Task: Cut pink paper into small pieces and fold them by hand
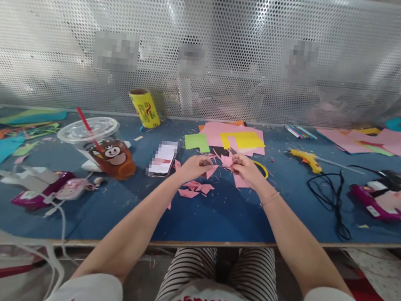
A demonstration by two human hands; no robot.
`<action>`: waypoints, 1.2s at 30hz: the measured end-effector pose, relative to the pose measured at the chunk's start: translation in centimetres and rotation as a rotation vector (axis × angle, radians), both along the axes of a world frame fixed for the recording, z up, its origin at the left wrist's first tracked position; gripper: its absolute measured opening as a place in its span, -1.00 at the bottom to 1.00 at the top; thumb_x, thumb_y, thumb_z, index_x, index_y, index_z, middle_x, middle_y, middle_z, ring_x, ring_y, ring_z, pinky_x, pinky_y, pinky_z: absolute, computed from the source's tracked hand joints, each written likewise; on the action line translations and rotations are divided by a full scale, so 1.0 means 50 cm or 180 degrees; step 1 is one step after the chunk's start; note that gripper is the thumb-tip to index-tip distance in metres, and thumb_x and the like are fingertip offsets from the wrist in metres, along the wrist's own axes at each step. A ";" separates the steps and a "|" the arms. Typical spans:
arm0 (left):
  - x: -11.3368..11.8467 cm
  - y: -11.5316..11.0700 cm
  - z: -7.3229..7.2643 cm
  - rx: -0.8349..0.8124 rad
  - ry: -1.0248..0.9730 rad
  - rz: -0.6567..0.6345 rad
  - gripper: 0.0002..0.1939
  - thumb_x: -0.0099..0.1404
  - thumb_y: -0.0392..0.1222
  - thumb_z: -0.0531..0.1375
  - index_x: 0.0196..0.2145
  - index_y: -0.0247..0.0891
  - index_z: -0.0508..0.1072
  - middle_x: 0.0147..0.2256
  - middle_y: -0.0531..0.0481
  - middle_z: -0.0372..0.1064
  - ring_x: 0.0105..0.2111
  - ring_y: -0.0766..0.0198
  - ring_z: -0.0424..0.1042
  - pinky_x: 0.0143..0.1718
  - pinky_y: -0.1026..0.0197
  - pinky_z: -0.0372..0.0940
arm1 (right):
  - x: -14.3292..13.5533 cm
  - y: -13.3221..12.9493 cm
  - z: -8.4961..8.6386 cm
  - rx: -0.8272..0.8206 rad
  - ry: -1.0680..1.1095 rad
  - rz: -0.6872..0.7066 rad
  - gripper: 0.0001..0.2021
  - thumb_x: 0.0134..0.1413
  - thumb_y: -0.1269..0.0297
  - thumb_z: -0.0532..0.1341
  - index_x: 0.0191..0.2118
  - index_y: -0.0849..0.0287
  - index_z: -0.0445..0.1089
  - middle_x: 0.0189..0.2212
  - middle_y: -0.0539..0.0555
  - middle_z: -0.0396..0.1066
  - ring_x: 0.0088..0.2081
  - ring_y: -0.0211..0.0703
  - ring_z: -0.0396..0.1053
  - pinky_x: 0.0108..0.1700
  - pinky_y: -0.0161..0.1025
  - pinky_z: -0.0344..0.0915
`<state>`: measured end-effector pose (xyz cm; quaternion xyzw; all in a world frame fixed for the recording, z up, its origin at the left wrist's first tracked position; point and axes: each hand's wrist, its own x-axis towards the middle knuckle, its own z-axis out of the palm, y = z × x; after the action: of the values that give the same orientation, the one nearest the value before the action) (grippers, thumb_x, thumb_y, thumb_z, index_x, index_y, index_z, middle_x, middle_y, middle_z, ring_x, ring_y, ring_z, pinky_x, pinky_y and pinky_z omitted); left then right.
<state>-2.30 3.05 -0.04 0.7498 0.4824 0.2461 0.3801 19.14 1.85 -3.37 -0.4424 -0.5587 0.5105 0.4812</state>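
My left hand is closed in a pinch over the middle of the table, with a piece of pink paper at its fingertips. Close by on the right, my right hand pinches another small pink paper piece. A thin pink strip seems to run between the two hands; its ends are hidden by the fingers. Below my left hand lie several cut pink scraps. A yellow curved band shows beside my right hand, partly covered, its kind unclear.
Pink sheets, a yellow sheet and a green one lie behind my hands. To the left stand a phone, a drink cup and a yellow tube. Rightward are a glue gun, black cable and power strip.
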 end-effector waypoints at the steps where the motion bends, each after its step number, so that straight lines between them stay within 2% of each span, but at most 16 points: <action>1: 0.001 0.000 -0.002 -0.0049 -0.0117 0.0056 -0.81 0.11 -0.14 0.14 -0.33 -0.26 0.45 -0.53 0.03 0.35 -0.59 0.38 0.32 -0.53 0.29 0.24 | -0.001 -0.002 0.002 0.0053 0.0031 0.0017 -0.81 -0.25 0.42 0.11 -0.36 0.14 0.22 -0.55 -0.11 0.30 -0.54 -0.36 0.25 -0.45 -0.35 0.15; 6: 0.004 -0.003 -0.003 -0.0004 -0.0654 0.0266 -0.84 0.06 -0.25 0.15 -0.35 -0.25 0.46 -0.44 -0.01 0.37 -0.58 0.41 0.31 -0.58 0.34 0.23 | -0.007 -0.008 0.007 0.0204 -0.0024 -0.0077 -0.87 -0.25 0.41 0.09 -0.44 0.15 0.18 -0.57 -0.12 0.27 -0.55 -0.36 0.22 -0.46 -0.35 0.16; 10: 0.008 -0.010 0.003 -0.0151 -0.0888 0.0114 -0.74 -0.04 -0.37 0.16 -0.32 -0.26 0.45 -0.48 0.02 0.37 -0.57 0.40 0.30 -0.61 0.36 0.18 | -0.017 -0.014 0.018 0.0107 -0.0193 -0.0105 -0.87 -0.28 0.40 0.07 -0.45 0.18 0.24 -0.56 -0.08 0.30 -0.54 -0.36 0.22 -0.45 -0.33 0.19; 16: 0.016 -0.014 0.005 -0.0457 -0.1007 0.0044 -0.55 -0.19 -0.51 0.13 -0.27 -0.29 0.43 -0.45 -0.01 0.44 -0.44 0.32 0.41 -0.46 0.30 0.26 | -0.024 -0.016 0.016 0.0086 -0.0032 -0.0190 -0.85 -0.26 0.36 0.13 -0.42 0.20 0.31 -0.53 -0.05 0.34 -0.48 -0.32 0.31 -0.38 -0.30 0.28; 21: 0.011 -0.005 -0.004 -0.0177 -0.1048 -0.0005 -0.74 -0.16 -0.48 0.12 -0.48 -0.29 0.50 -0.48 -0.03 0.44 -0.44 0.31 0.41 -0.37 0.25 0.29 | -0.017 -0.008 0.000 0.0177 0.0283 -0.0496 -0.83 -0.19 0.32 0.17 -0.36 0.20 0.31 -0.53 -0.06 0.34 -0.50 -0.33 0.34 -0.35 -0.28 0.33; 23: 0.008 0.000 -0.009 0.0045 -0.0996 -0.0017 -0.73 -0.14 -0.48 0.06 -0.56 -0.27 0.51 -0.42 -0.06 0.47 -0.38 0.29 0.43 -0.36 0.26 0.28 | -0.015 -0.005 -0.003 0.0212 0.0397 -0.0564 -0.83 -0.19 0.31 0.18 -0.36 0.19 0.31 -0.53 -0.07 0.33 -0.49 -0.34 0.35 -0.33 -0.27 0.34; 26: 0.007 0.004 -0.012 0.0335 -0.1122 0.0084 -0.68 -0.13 -0.49 0.03 -0.55 -0.24 0.53 -0.31 -0.06 0.49 -0.27 0.28 0.43 -0.34 0.29 0.27 | -0.015 -0.003 -0.004 0.0258 0.0393 -0.0560 -0.85 -0.18 0.31 0.18 -0.38 0.19 0.30 -0.52 -0.07 0.34 -0.48 -0.35 0.36 -0.30 -0.27 0.35; 31: 0.009 -0.003 -0.003 0.0184 -0.1183 0.0235 -0.69 -0.08 -0.46 0.07 -0.47 -0.24 0.55 -0.49 0.02 0.45 -0.49 0.38 0.36 -0.43 0.31 0.24 | -0.019 -0.012 0.003 0.0275 0.0099 -0.0528 -0.87 -0.14 0.33 0.15 -0.37 0.20 0.31 -0.51 -0.03 0.36 -0.46 -0.32 0.38 -0.28 -0.24 0.38; 36: 0.014 -0.014 0.007 -0.0124 -0.1401 0.0261 -0.75 -0.05 -0.44 0.07 -0.50 -0.27 0.52 -0.54 0.02 0.40 -0.56 0.41 0.31 -0.48 0.32 0.24 | -0.025 -0.020 0.008 0.0236 -0.0627 -0.0399 -0.92 -0.10 0.43 0.10 -0.40 0.21 0.31 -0.48 0.02 0.40 -0.46 -0.30 0.40 -0.32 -0.24 0.40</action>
<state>-1.57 2.37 0.33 0.6503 0.4226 0.4098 0.4803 17.91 0.87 -2.96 -0.5063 -0.5929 0.4125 0.4710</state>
